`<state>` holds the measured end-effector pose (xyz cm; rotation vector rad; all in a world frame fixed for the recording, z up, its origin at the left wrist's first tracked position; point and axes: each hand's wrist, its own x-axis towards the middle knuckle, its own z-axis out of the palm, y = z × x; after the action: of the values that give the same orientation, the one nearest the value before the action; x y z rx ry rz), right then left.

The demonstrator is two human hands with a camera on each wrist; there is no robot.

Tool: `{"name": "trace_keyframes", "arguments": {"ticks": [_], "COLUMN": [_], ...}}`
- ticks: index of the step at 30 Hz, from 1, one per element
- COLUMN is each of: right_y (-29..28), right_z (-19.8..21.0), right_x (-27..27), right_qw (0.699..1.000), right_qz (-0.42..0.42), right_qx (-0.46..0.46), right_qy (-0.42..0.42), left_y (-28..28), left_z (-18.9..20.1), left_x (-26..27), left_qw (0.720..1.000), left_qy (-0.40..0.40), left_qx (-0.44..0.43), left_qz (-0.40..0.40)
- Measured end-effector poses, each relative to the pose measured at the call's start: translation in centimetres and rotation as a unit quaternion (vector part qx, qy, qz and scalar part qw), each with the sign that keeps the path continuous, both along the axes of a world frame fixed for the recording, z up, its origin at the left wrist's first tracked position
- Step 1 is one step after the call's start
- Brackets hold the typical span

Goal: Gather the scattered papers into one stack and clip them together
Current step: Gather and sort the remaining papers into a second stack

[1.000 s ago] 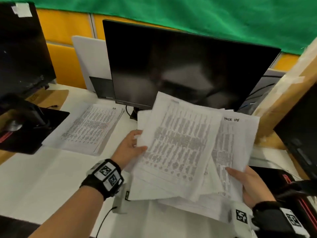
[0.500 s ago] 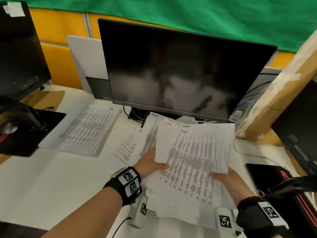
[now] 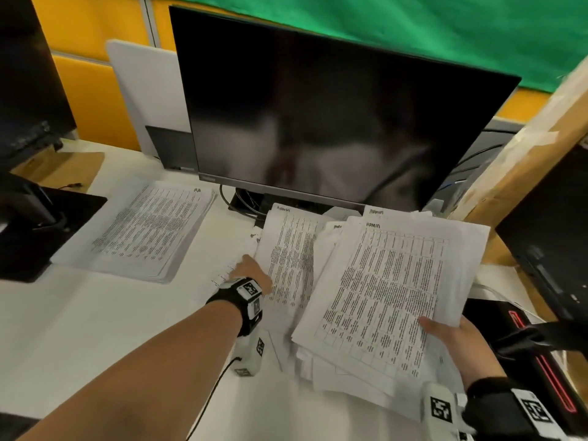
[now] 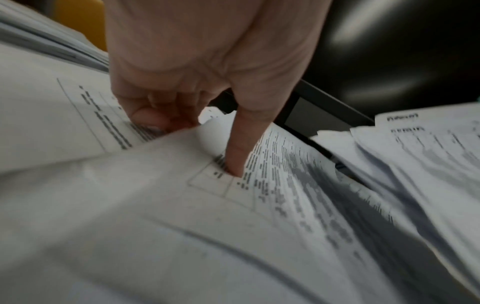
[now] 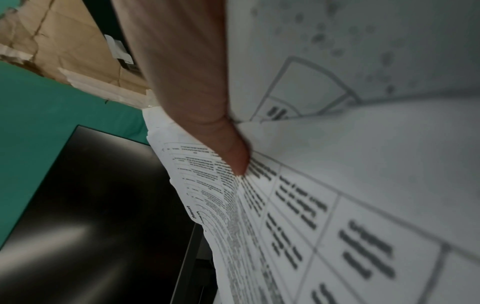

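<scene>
A loose, fanned bundle of printed sheets [image 3: 381, 291] is held up over the desk by my right hand [image 3: 445, 332], thumb on top at its near right corner. In the right wrist view the thumb [image 5: 233, 156] presses on the top sheet [image 5: 298, 205]. To the left, more printed sheets [image 3: 288, 253] lie overlapping under the bundle's edge. My left hand [image 3: 251, 272] is at their near left edge. In the left wrist view its thumb [image 4: 236, 158] lies on a raised sheet [image 4: 272, 185] and its curled fingers [image 4: 155, 121] sit beneath, pinching it. A separate neat pile of papers [image 3: 149, 230] lies far left.
A large dark monitor [image 3: 334, 116] stands right behind the papers, its stand and cables [image 3: 245, 202] beneath. A black device [image 3: 41, 224] sits at the left and a black and red one [image 3: 541, 351] by my right wrist. Cardboard [image 3: 525, 160] leans at the right. White desk [image 3: 95, 329] lies before me.
My left hand has let go of the bundle and moved left to the sheets lying beside it. The right hand has carried the bundle a little right.
</scene>
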<state>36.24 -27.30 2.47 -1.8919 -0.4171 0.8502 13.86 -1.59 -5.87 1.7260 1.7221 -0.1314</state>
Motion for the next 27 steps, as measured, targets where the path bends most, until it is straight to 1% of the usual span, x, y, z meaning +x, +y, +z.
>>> {"name": "trace_keyframes", "arguments": {"ticks": [2, 5, 10, 13, 16, 17, 19, 22, 25, 27], "right_y": [-0.3, -0.9, -1.6, -1.5, -0.7, -0.3, 0.9, 2.5, 3.9, 4.4], "right_z": [-0.1, -0.1, 0.2, 0.2, -0.2, -0.2, -0.1, 0.1, 0.3, 0.6], "right_x": [0.3, 0.9, 2.0, 1.9, 1.4, 1.0, 0.0, -1.7, -3.5, -4.9], "right_qw": [1.000, 1.000, 0.999, 0.999, 0.999, 0.999, 0.999, 0.999, 0.994, 0.991], "right_qz": [-0.006, -0.020, -0.042, -0.049, -0.037, -0.030, -0.006, 0.021, 0.057, 0.080], "right_qx": [0.000, 0.001, 0.006, 0.010, 0.015, 0.021, 0.032, 0.033, 0.057, 0.068], "right_qy": [-0.003, -0.002, 0.005, 0.020, 0.033, 0.037, 0.039, 0.038, 0.070, 0.086], "left_y": [0.5, 0.7, 0.5, -0.2, -1.0, -1.5, -2.3, -3.6, -4.7, -5.1], "left_z": [0.2, 1.1, 3.5, 4.3, 3.9, 3.9, 3.9, 4.3, 5.0, 4.9], "left_x": [-0.2, -0.9, -4.3, -8.0, -10.7, -11.1, -11.3, -10.8, -10.1, -9.7], "left_qw": [0.999, 0.997, 0.975, 0.951, 0.909, 0.900, 0.889, 0.881, 0.881, 0.870], "left_qy": [-0.034, -0.077, -0.212, -0.292, -0.386, -0.403, -0.428, -0.452, -0.446, -0.454], "left_qx": [-0.007, 0.030, 0.048, 0.017, -0.027, -0.039, -0.059, -0.089, -0.143, -0.174], "left_qz": [-0.004, -0.003, 0.051, 0.103, 0.154, 0.162, 0.154, 0.110, 0.069, 0.080]}}
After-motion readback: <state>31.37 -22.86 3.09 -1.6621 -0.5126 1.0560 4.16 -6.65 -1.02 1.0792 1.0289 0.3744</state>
